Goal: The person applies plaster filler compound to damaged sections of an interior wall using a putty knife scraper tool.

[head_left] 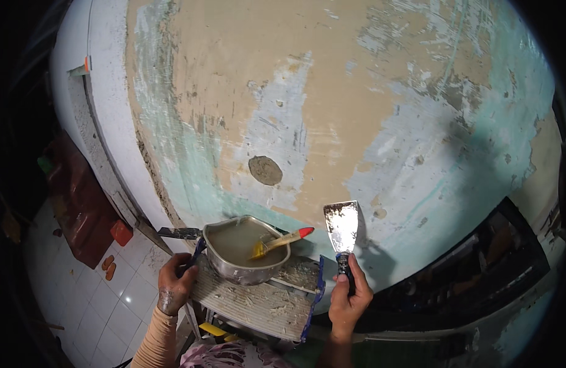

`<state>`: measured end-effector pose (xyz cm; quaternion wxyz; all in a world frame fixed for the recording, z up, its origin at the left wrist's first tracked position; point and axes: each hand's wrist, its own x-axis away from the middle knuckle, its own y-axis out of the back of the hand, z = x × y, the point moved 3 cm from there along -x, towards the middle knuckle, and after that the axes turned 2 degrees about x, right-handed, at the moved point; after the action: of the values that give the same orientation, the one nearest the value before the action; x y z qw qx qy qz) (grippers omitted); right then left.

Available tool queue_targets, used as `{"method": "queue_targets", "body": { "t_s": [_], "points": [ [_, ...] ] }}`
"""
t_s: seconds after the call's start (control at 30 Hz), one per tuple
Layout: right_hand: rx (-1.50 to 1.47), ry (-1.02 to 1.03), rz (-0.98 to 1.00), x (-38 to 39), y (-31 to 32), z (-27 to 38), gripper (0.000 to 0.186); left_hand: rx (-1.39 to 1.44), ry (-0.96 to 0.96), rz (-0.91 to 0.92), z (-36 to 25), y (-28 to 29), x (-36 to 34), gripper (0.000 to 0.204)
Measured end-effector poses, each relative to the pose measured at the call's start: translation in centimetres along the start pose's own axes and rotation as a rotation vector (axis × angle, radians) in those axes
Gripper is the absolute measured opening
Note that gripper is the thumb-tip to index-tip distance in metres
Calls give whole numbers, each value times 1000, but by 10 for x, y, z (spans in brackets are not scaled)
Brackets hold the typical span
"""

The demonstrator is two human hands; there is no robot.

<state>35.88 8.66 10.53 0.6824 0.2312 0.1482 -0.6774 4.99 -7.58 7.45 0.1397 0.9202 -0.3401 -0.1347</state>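
Observation:
My right hand (350,300) holds a scraper (342,224) upright by its dark handle, its wide metal blade close to the wall. My left hand (175,283) is closed on the blue-edged left side of the stepladder's top platform (258,305). On the platform sits a metal pan (252,273) of cloudy liquid, its dark handle (180,233) sticking out to the left. A paintbrush (277,243) with yellow bristles and a red-tipped handle leans in the pan, bristles at the liquid.
Ahead stands a wall (332,110) with peeling turquoise paint, beige and pale patches, and a round grey patch (265,170). A dark-framed object (460,276) lies along the lower right. At left are a dark red covered item (80,202), sandals (109,267) and a tiled floor (105,300).

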Motion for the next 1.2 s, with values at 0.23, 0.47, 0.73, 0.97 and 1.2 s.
{"method": "queue_targets", "body": {
  "t_s": [0.23,0.47,0.73,0.97,1.2],
  "points": [
    [15,-37,17,-4,1,-2,38,-58,35,4,5,5,0,41],
    [-16,42,33,-22,-13,2,37,-127,-36,-47,0,-1,-3,40],
    [10,-56,51,-2,11,-14,37,-81,50,-61,5,-3,2,38],
    [23,131,79,-24,-30,14,35,-54,60,-76,3,8,5,37],
    [81,-50,17,4,27,-18,39,-90,12,-64,8,-2,2,35]
  ]
}}
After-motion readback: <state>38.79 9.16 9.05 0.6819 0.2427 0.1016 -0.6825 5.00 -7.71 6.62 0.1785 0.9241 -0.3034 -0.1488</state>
